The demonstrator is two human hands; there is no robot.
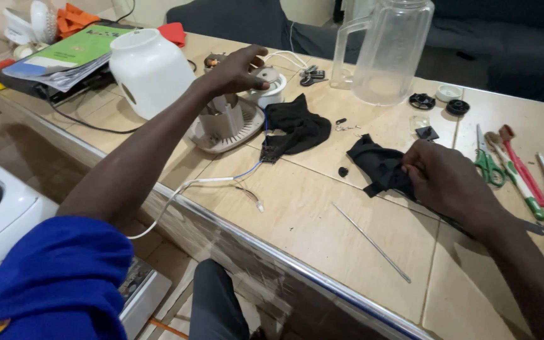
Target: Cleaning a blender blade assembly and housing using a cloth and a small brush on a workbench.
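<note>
- Left hand point(237, 68) reaches out over the counter point(322, 220), palm down, fingers loosely spread and curled, thumb tip pointing right. It holds nothing that shows.
- Just under those fingers: a small white part point(271, 87), round, standing upright. Fingertips hover at its top; contact cannot be told.
- Below the left palm: a grey motor base point(225, 123), its round flange flat on the counter and its core standing up.
- Left of the wrist: a white jug point(149, 69), upright and close to the forearm.
- Right of the left fingers: a black cloth point(296, 129), crumpled, touching the motor base's edge.
- A white cord point(212, 181) runs from the base toward the near counter edge and hangs off it, bare wire ends lying loose.
- Right hand point(448, 182) rests on the counter, fingers closed in a pinch on a second black rag point(376, 165). The rag bunches out to the left of the fingertips, its long axis roughly left to right.
- Below the right fingers: a thin metal rod point(373, 242), flat, running diagonally from upper left to lower right, well apart from the hand.
- Right of the right knuckles: green scissors point(487, 165) and screwdrivers point(524, 170), lying side by side, long axes pointing away from the viewer.
- Beyond the right fingers: a clear pitcher point(388, 53), upright, handle to the left; small black caps point(422, 101) beside it.
- Far left corner, behind the left arm: a stack of books point(64, 60).
</note>
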